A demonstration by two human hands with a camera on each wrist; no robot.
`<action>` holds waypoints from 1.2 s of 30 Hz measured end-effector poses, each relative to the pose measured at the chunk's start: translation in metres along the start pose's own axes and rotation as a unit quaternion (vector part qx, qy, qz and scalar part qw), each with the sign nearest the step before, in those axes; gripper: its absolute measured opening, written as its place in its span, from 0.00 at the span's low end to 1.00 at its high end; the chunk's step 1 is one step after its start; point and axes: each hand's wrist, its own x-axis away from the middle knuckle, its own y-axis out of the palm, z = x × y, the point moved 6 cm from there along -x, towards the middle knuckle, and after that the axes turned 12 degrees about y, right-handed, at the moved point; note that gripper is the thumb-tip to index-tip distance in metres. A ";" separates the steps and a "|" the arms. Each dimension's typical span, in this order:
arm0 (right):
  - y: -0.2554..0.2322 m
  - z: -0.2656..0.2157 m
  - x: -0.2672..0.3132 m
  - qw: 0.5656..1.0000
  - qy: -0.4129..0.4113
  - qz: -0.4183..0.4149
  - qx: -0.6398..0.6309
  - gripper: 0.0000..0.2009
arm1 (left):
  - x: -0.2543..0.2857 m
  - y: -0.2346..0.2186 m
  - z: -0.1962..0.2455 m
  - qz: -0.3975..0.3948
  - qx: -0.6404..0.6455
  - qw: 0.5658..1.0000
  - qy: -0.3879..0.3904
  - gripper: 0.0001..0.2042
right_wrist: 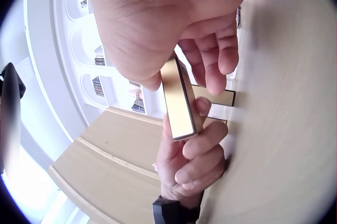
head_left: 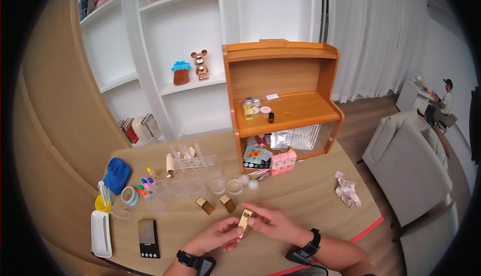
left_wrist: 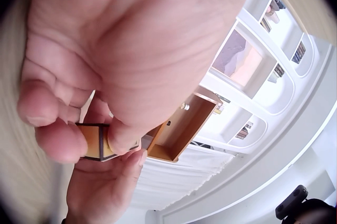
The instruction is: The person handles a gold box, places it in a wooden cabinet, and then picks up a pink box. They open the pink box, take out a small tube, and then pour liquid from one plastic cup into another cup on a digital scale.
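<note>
A gold, box-shaped lipstick tube is held between both hands above the front of the table. My left hand grips its lower end between thumb and curled fingers. At the upper end, my right hand pinches the tube with thumb and index finger, its other fingers loosely bent. Long gold faces with dark edges show on the tube in the right wrist view. Two similar gold tubes, one on the left and one nearer the hands, lie on the table just beyond.
Clear cups and a test tube rack stand farther back. A wooden cabinet holds jars and packets. Leftward are a scale, a white tray and a blue cloth. Crumpled fabric lies at right.
</note>
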 end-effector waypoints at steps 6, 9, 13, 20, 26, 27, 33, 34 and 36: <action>0.000 -0.013 0.007 0.999 0.004 0.026 0.021 0.28 | -0.004 0.002 0.001 0.002 -0.048 0.999 0.022 0.12; -0.045 -0.025 0.004 0.984 0.082 0.138 0.072 0.27 | -0.005 0.001 0.001 0.025 -0.022 0.999 0.027 0.14; -0.125 -0.019 0.002 0.873 0.027 0.438 0.215 0.23 | -0.004 0.001 -0.001 0.023 -0.014 1.000 0.005 0.16; -0.175 0.051 -0.010 0.815 0.073 0.461 0.343 0.22 | -0.006 0.001 -0.005 0.014 -0.035 0.999 0.022 0.17; -0.189 0.063 -0.022 0.800 0.070 0.501 0.322 0.22 | -0.005 -0.002 -0.005 0.017 -0.023 0.999 0.030 0.17; -0.197 0.066 -0.024 0.795 0.070 0.515 0.314 0.23 | -0.005 -0.003 -0.006 0.017 -0.022 0.999 0.034 0.17; -0.219 0.088 -0.028 0.770 0.145 0.543 0.302 0.34 | -0.010 -0.003 -0.011 -0.002 -0.034 0.998 0.045 0.16; -0.220 0.087 -0.031 0.773 0.142 0.539 0.304 0.34 | -0.011 -0.003 -0.012 -0.004 -0.040 0.998 0.045 0.16; -0.219 0.090 -0.031 0.786 0.150 0.526 0.287 0.36 | -0.010 -0.004 -0.015 -0.003 -0.043 0.998 0.043 0.15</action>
